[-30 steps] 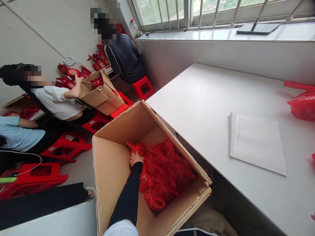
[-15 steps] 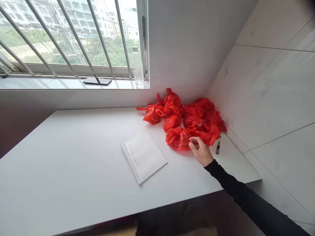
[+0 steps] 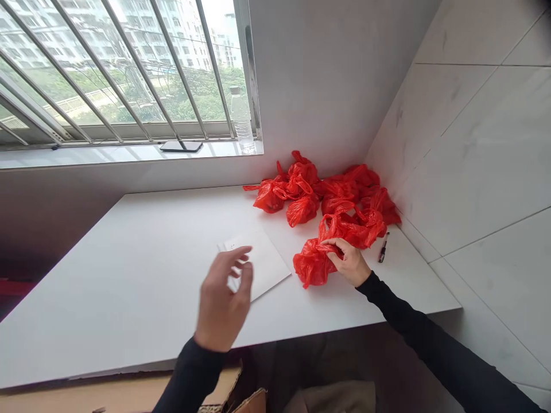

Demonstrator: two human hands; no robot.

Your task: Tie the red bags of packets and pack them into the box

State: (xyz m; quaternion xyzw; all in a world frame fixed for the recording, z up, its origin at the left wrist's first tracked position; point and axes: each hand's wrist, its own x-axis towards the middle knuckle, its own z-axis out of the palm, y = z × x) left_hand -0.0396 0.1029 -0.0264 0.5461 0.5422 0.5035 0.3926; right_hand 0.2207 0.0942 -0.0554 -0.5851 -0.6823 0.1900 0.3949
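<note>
My right hand pinches the gathered top of a red plastic bag at the front of a heap of similar tied red bags. What the bag contains is hidden. Over the white paper sheets hovers my left hand, slightly blurred, its fingers curved and apart with nothing between them. It partly covers the sheets, which lie on the white table. Close to the right hand, a black pen lies near the tiled wall.
A clear bottle and a dark phone are on the sill of the barred window. Marbled tiles border the table's right side. Below the front edge there is a cardboard box.
My left hand has come into view over the paper. My right hand has closed on the front red bag, which has shifted a little toward me from the heap.
</note>
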